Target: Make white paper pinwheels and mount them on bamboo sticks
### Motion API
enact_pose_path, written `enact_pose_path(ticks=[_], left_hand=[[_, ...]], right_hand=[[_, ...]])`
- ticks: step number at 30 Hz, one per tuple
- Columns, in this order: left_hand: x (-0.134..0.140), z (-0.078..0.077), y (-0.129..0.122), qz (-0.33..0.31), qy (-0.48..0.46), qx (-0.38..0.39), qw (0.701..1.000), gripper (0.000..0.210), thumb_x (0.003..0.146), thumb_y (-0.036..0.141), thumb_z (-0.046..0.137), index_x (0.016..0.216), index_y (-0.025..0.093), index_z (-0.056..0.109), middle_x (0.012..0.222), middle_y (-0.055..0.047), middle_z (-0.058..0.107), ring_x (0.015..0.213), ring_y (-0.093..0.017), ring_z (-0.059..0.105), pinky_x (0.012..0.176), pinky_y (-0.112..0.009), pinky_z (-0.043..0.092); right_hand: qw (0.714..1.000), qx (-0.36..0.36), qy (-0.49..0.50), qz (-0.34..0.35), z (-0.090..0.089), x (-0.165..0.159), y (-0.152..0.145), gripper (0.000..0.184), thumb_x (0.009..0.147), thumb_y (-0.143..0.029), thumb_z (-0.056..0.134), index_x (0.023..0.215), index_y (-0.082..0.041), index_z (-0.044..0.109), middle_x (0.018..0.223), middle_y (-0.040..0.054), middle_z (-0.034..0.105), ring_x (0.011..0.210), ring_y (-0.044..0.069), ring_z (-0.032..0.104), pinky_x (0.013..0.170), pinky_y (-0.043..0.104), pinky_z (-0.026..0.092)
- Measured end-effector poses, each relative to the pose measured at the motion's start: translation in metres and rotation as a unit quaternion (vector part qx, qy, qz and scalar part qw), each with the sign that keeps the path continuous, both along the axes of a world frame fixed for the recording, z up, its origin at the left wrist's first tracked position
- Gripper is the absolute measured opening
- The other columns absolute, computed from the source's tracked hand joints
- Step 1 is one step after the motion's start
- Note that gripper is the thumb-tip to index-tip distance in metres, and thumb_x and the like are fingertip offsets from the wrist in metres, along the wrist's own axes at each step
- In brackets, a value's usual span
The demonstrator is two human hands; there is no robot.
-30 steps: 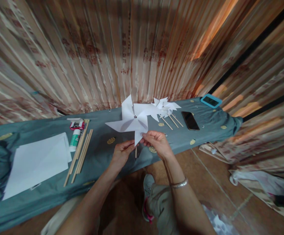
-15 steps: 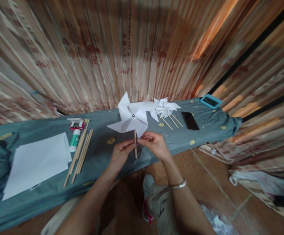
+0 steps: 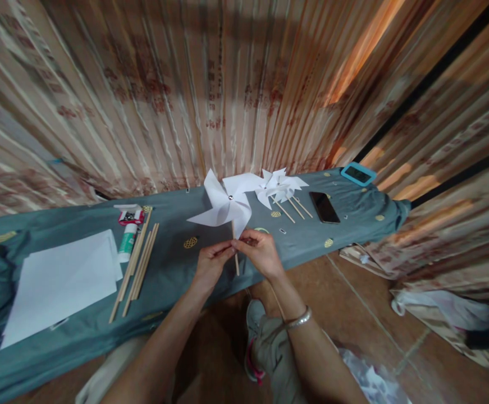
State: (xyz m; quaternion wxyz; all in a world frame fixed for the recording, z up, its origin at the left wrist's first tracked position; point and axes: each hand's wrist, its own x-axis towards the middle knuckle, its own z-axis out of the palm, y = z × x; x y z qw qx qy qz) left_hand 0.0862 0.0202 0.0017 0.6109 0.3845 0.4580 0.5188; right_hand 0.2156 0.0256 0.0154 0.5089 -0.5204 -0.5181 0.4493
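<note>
A white paper pinwheel [image 3: 226, 206] with a shiny pin at its centre is held up over the table by its thin wooden stick. My left hand [image 3: 211, 261] pinches the stick below the blades from the left side. From the right, the fingers of my right hand [image 3: 262, 251] close on the same stick, the two hands touching or nearly so. The stick's lower end pokes out beneath the fingers. Behind and to the right lie several finished pinwheels [image 3: 278, 186], overlapping, with their sticks toward me.
White paper sheets [image 3: 63, 286] lie at the left on the cloth-covered table [image 3: 172, 280]. Beside them are wooden sticks [image 3: 143, 264], a glue stick [image 3: 127, 243] and a red box of pins [image 3: 131, 215]. A phone [image 3: 324, 207] and a blue-framed device [image 3: 358, 174] rest at the right.
My right hand has moved left, closing onto the stick beside my left hand. The pinwheel's blades have turned slightly and its stick leans a little differently.
</note>
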Motion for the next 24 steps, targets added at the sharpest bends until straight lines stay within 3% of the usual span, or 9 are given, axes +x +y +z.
enact_pose_path(ticks=[8,15,20,24], left_hand=[[-0.001,0.001,-0.004,0.003,-0.002,-0.003,1.000,0.042,0.047,0.040,0.085,0.082,0.017,0.077,0.088,-0.008,0.077,0.089,-0.026,0.070,0.090,-0.042,0.051],[-0.012,-0.002,-0.009,-0.006,0.029,0.000,1.000,0.044,0.051,0.040,0.083,0.087,0.017,0.076,0.090,-0.010,0.076,0.090,-0.026,0.070,0.089,-0.038,0.051],[-0.019,-0.003,-0.011,-0.006,0.033,-0.004,0.999,0.043,0.052,0.040,0.083,0.087,0.017,0.076,0.090,-0.009,0.076,0.087,-0.023,0.069,0.087,-0.036,0.050],[-0.022,-0.003,-0.013,-0.009,0.037,0.002,0.999,0.038,0.053,0.039,0.081,0.084,0.018,0.076,0.087,-0.008,0.077,0.082,-0.022,0.069,0.081,-0.033,0.052]], right_hand=[[0.999,-0.004,0.010,-0.037,0.002,-0.004,0.002,0.031,0.060,-0.047,0.073,0.056,-0.019,0.061,0.053,-0.0031,0.058,0.049,0.010,0.047,0.049,0.023,0.036],[0.989,-0.018,-0.099,-0.110,0.013,0.019,0.045,0.032,0.059,-0.049,0.069,0.058,-0.017,0.065,0.051,-0.0029,0.058,0.048,0.011,0.047,0.047,0.023,0.035],[0.959,-0.045,-0.224,-0.170,0.024,0.055,0.083,0.016,0.060,-0.033,0.070,0.056,-0.018,0.066,0.051,-0.0039,0.059,0.054,0.013,0.054,0.054,0.023,0.039],[0.918,-0.088,-0.320,-0.219,0.024,0.084,0.104,0.010,0.062,-0.026,0.069,0.056,-0.018,0.068,0.057,0.0014,0.066,0.066,0.019,0.063,0.060,0.025,0.043]])
